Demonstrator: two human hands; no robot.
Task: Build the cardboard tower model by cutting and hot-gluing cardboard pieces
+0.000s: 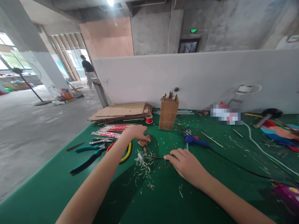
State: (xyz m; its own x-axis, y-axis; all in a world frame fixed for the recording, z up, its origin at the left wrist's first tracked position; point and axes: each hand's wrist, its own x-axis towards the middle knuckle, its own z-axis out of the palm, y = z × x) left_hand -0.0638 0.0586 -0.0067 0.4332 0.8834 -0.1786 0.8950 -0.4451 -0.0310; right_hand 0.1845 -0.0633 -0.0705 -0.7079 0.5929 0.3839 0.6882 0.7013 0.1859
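Observation:
My left hand reaches over small cardboard scraps, its thumb and fingers apart; its fingertips are partly hidden, and whether they touch the scraps is unclear. My right hand pinches one end of a thin brown stick, which lies nearly level above the table. A thin red thread runs near the fingers of that hand. Below the stick's far end is a pile of pale shavings with a small white piece in it. Behind the hands stands an upright cardboard box with brown sticks at its top.
Green-handled pliers, yellow-handled pliers and wrapped chopsticks lie left. A red thread spool stands before stacked cardboard. At right are a blue glue gun and its cord. A white partition borders the table; a person stands far left.

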